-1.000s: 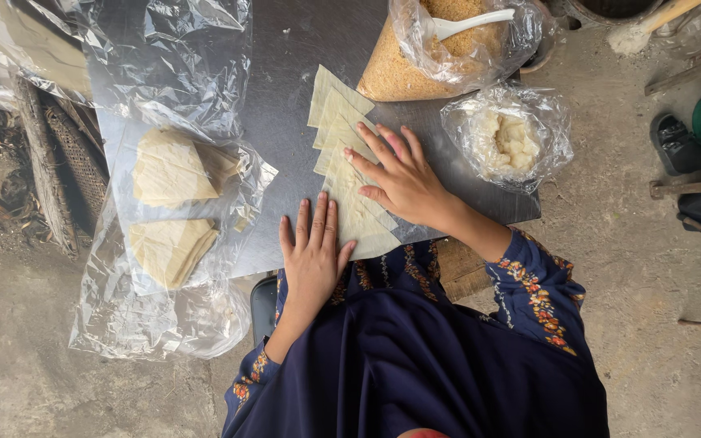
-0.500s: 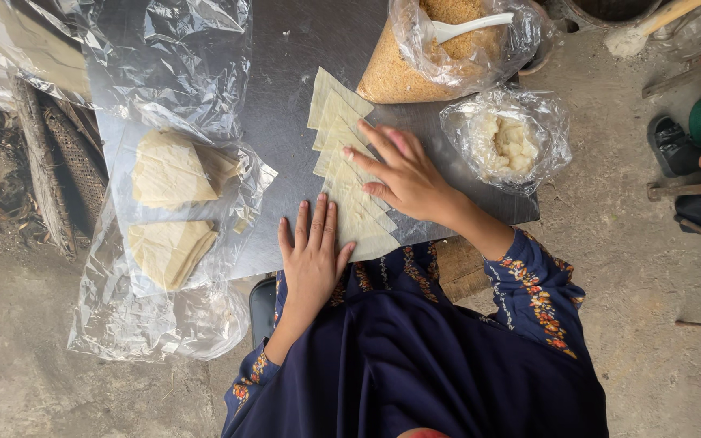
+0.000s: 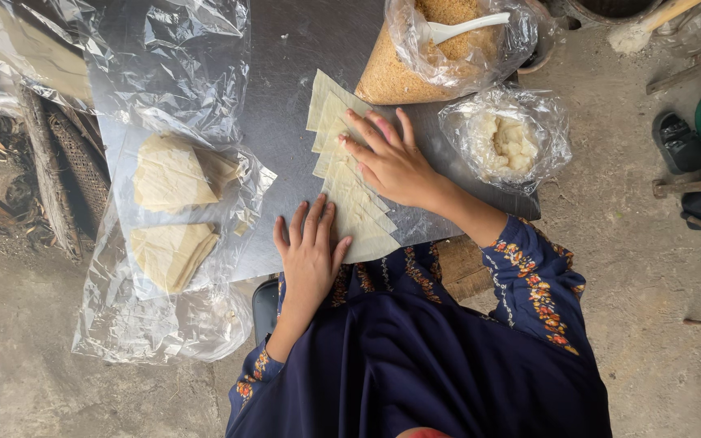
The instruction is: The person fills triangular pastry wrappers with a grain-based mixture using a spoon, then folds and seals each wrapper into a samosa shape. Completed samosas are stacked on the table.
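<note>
A row of overlapping pale triangular dough sheets [image 3: 342, 174] lies on a metal table top [image 3: 285, 73]. My right hand [image 3: 391, 162] rests flat on the middle of the row, fingers spread and pointing left. My left hand [image 3: 310, 251] lies palm down at the near end of the row, its thumb touching the last sheet. Neither hand grips anything.
Two stacks of folded dough sheets [image 3: 174, 174] lie on clear plastic at the left. A plastic bag of brown crumbs [image 3: 415, 73] with a white spoon [image 3: 460, 28] stands at the back. A bag of white filling [image 3: 509, 142] sits at the right. A person's foot [image 3: 691, 138] is at far right.
My right hand has slid slightly along the row of sheets. My left hand has stayed in place.
</note>
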`<state>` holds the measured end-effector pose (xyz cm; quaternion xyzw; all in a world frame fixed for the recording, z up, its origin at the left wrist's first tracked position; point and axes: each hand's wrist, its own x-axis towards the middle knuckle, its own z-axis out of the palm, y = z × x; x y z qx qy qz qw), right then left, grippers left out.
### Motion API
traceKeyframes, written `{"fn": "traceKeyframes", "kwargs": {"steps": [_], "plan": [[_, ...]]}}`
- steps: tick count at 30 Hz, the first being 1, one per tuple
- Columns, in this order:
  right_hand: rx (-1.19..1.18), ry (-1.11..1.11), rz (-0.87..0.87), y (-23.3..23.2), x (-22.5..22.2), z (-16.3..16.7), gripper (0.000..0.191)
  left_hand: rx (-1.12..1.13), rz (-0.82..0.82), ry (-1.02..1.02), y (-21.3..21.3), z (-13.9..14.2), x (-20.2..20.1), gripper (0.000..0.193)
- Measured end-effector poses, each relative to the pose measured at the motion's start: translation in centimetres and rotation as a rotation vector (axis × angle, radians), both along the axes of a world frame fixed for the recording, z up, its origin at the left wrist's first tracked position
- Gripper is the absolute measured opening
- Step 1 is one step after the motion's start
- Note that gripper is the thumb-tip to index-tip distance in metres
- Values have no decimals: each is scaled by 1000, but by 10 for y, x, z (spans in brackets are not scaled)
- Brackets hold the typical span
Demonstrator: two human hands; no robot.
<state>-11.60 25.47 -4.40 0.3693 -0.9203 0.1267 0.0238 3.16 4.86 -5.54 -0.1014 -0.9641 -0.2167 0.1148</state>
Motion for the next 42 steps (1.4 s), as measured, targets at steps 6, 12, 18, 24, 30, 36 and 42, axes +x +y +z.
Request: {"fn": "traceKeyframes", "kwargs": {"steps": [6,12,18,24,30,36,42], "plan": [[183,242,33,1,10,10,52,69,3,8,-5,0,-8,47],[623,637,74,-18,34,21,56,180,16,66,-5,-4,-29,61],[883,803,46,-26,29,19,54,-121,0,-16,1,-7,-39,73],[295,419,46,-11,9,15,42,-111,9,-8,1,-7,-38,72],[266,287,108,-7,17,5,64,-128,7,-1,1,-7,-39,72],[130,198,2,2,-7,3,67,-149,14,-5,1,-7,-38,71],[-160,-132,132,-2,-12,6,58,-107,14,2,1,-4,-39,70]]}}
